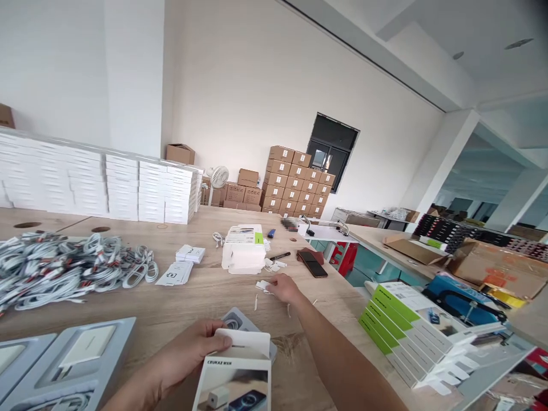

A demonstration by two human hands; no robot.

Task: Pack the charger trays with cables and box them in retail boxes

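Note:
My left hand [194,348] grips a white printed box [238,379] by its upper left edge, thumb on the raised flap. The box shows a charger and a phone, and its top stands open toward the table. Partly hidden behind it lies a grey tray [254,326] with a coiled cable. Reaching forward, my right hand [283,288] has its fingertips pinched on a small white piece [262,286] on the tabletop. Several similar white bits [274,265] lie just beyond, beside an unfolded white box [244,257].
Bundled white cables [85,265] heap at left, near paper leaflets [177,273] and grey trays with chargers [88,348]. Stacked white boxes [149,191] line the far left edge. A phone [312,264] and black pen [280,256] lie ahead. Green-and-white boxes [406,331] are stacked at right.

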